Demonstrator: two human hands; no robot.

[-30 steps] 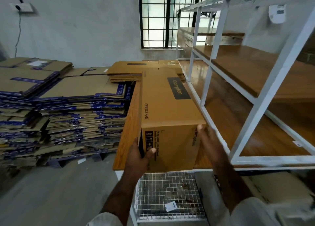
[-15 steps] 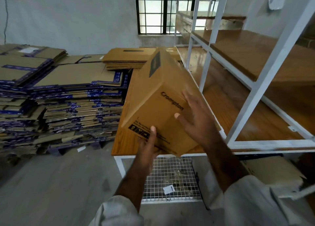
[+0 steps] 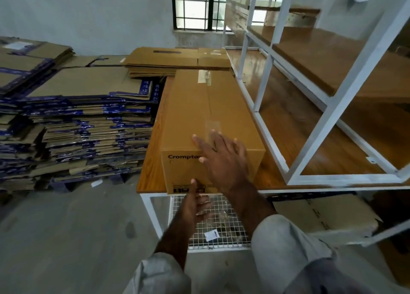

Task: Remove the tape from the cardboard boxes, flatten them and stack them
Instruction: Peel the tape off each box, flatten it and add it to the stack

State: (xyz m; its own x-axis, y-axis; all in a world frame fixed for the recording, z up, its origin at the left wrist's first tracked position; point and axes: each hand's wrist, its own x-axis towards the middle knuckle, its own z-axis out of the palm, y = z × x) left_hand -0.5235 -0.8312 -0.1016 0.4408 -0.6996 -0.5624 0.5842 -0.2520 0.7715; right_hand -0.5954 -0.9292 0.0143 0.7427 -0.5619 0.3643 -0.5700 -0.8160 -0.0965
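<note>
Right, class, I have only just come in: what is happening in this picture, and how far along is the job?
A person is working on a long Crompton cardboard box lying on a wooden table. The right hand rests with spread fingers over the near top edge, beside a strip of clear tape on the seam. The left hand is at the bottom of the near end, thumb up against it. The box is not yet flattened, and more tape shows at the far end. Flattened boxes are stacked to the left.

One unflattened box [image 3: 206,116] lies on one table [image 3: 153,165], bearing two strips of tape [image 3: 205,77], with two hands [image 3: 224,160] at it, three stacks of flattened cardboard [image 3: 88,116] nearby, one window [image 3: 199,5] and one wire basket [image 3: 221,227].
</note>
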